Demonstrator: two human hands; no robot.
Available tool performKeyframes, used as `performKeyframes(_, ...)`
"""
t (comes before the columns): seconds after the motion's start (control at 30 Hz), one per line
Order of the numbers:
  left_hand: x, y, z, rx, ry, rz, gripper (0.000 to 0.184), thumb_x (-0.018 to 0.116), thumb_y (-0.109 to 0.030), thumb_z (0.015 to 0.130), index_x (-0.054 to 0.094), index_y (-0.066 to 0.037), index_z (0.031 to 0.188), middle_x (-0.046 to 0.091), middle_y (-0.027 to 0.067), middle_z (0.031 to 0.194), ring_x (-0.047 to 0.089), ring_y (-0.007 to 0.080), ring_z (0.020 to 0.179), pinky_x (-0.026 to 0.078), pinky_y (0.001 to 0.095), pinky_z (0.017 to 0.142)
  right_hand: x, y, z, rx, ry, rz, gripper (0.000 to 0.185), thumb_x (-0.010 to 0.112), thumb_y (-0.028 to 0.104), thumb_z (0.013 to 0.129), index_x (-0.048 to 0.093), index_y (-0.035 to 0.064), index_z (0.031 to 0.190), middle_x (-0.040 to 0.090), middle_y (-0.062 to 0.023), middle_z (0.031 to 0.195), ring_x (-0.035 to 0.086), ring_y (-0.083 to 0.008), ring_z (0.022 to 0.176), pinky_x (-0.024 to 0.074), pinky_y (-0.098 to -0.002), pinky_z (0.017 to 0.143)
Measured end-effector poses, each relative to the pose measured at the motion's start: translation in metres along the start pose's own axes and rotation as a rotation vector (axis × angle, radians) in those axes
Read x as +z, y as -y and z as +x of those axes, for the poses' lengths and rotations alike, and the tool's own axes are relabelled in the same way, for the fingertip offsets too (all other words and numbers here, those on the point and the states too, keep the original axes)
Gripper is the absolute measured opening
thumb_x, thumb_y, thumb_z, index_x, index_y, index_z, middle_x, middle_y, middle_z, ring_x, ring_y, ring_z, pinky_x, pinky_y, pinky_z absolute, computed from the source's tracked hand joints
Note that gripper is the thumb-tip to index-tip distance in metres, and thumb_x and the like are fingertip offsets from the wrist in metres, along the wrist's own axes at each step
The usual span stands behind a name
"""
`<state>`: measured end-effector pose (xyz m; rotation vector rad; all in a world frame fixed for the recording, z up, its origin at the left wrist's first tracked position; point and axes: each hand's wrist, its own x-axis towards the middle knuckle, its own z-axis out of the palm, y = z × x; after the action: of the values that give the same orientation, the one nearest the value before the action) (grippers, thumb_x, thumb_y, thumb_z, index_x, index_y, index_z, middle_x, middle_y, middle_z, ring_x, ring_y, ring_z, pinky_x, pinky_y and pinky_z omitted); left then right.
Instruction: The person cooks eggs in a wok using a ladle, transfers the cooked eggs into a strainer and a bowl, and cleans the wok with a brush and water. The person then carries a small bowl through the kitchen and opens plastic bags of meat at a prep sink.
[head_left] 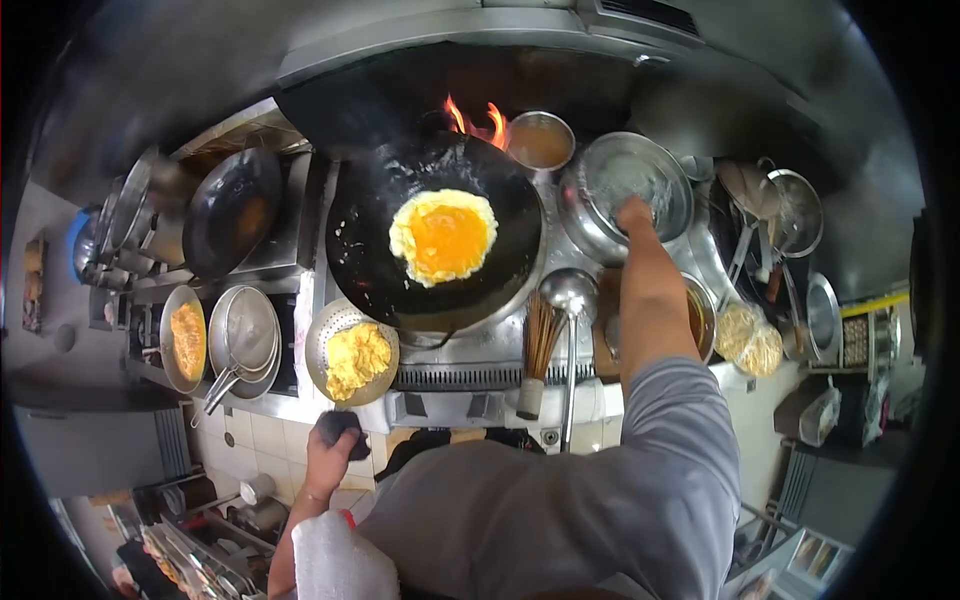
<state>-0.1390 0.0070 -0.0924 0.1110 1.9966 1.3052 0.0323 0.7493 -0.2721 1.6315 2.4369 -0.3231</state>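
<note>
My left hand (328,464) is closed round a dark folded cloth (345,434), just below a perforated strainer (318,345) with cooked egg (357,362) in it. My right hand (634,213) reaches into a metal pot (583,222) of cloudy liquid; its fingers are hidden. A black wok (365,265) sits on the burner between my arms. Spread in it is a round of egg (442,238), orange in the middle and pale at the rim. A steel ladle (570,292) and a bamboo brush (540,345) lie left of my right forearm.
Flames (480,120) rise behind the wok, beside a small pot of brown liquid (541,141). A second wok (232,212) and stacked strainers (250,330) stand left. To the right are wire strainers (797,212) and a plastic-wrapped bundle (750,340).
</note>
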Motion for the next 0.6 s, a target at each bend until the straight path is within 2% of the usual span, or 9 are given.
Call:
performKeyframes(0.03,0.000,-0.005,0.002,0.015,0.027,-0.009,0.016,0.062,-0.002,0.092,0.063,0.002,0.107,0.070,0.0116,0.088,0.071,0.0197,0.074,0.059,0.0330,0.068,0.052,-0.026,0.038,-0.020,-0.221,-0.061,0.050,0.056,0.027,0.096,0.057,0.0060,0.141,0.064,-0.0280,0.134,0.067,-0.0397,0.118,0.0513,-0.0488,0.104)
performKeyframes(0.17,-0.007,-0.007,0.037,0.102,0.177,-0.008,0.015,0.064,-0.007,0.091,0.065,0.002,0.103,0.070,0.0103,0.088,0.069,0.0183,0.075,0.058,0.0327,0.069,-0.014,0.029,-0.079,0.047,-0.304,0.305,0.038,0.057,0.029,0.095,0.072,-0.0013,0.111,0.072,-0.0295,0.110,0.067,-0.0473,0.109,0.0534,-0.0510,0.097)
performKeyframes(0.27,-0.015,0.007,0.068,0.199,0.306,-0.048,0.022,0.063,-0.013,0.094,0.066,0.002,0.109,0.070,0.0106,0.094,0.069,0.0198,0.076,0.058,0.0334,0.068,-0.032,0.061,-0.165,0.114,-0.203,0.375,0.041,0.055,0.031,0.096,0.075,-0.0044,0.101,0.071,-0.0284,0.113,0.068,-0.0431,0.110,0.0545,-0.0502,0.096)
performKeyframes(0.33,-0.015,-0.002,0.074,0.091,0.401,-0.124,0.023,0.062,-0.016,0.096,0.065,0.002,0.111,0.070,0.0114,0.094,0.069,0.0194,0.076,0.059,0.0335,0.067,-0.019,0.077,-0.194,-0.226,-0.156,0.177,0.044,0.054,0.031,0.096,0.073,-0.0076,0.094,0.074,-0.0277,0.100,0.075,-0.0382,0.097,0.0594,-0.0479,0.085)
performKeyframes(0.37,-0.018,0.010,0.087,0.085,0.466,-0.152,0.024,0.062,-0.017,0.096,0.064,0.001,0.113,0.070,0.0117,0.093,0.070,0.0196,0.074,0.060,0.0334,0.063,-0.034,0.089,-0.226,0.044,0.173,0.483,0.034,0.058,0.025,0.094,0.072,-0.0062,0.093,0.075,-0.0235,0.087,0.077,-0.0316,0.075,0.0613,-0.0438,0.071)
performKeyframes(0.4,-0.017,0.014,0.092,0.044,0.502,-0.204,0.024,0.062,-0.017,0.097,0.064,0.001,0.113,0.071,0.0125,0.093,0.070,0.0207,0.072,0.061,0.0336,0.060,-0.036,0.097,-0.251,0.052,0.177,0.479,0.034,0.058,0.025,0.094,0.072,-0.0062,0.093,0.075,-0.0235,0.087,0.077,-0.0316,0.075,0.0613,-0.0438,0.071)
performKeyframes(0.47,-0.016,0.019,0.098,-0.039,0.536,-0.257,0.025,0.062,-0.020,0.097,0.062,0.000,0.113,0.070,0.0117,0.092,0.071,0.0220,0.071,0.061,0.0342,0.058,-0.042,0.100,-0.277,-0.079,0.206,0.670,0.022,0.059,0.013,0.093,0.071,-0.0053,0.092,0.074,-0.0192,0.075,0.073,-0.0257,0.057,0.0603,-0.0377,0.061)
performKeyframes(0.53,-0.015,0.020,0.102,-0.102,0.553,-0.278,0.025,0.062,-0.022,0.097,0.062,-0.001,0.112,0.069,0.0108,0.091,0.071,0.0223,0.071,0.062,0.0343,0.059,-0.047,0.095,-0.289,-0.140,0.180,0.621,0.015,0.058,0.004,0.093,0.070,-0.0048,0.096,0.075,-0.0178,0.079,0.075,-0.0228,0.067,0.0604,-0.0334,0.064)
performKeyframes(0.6,-0.014,0.024,0.101,-0.160,0.566,-0.296,0.026,0.063,-0.023,0.097,0.062,-0.001,0.111,0.069,0.0099,0.091,0.071,0.0226,0.070,0.062,0.0343,0.060,-0.052,0.094,-0.302,-0.106,0.104,0.917,0.016,0.058,0.003,0.092,0.069,-0.0049,0.100,0.075,-0.0183,0.087,0.077,-0.0229,0.077,0.0606,-0.0325,0.070)
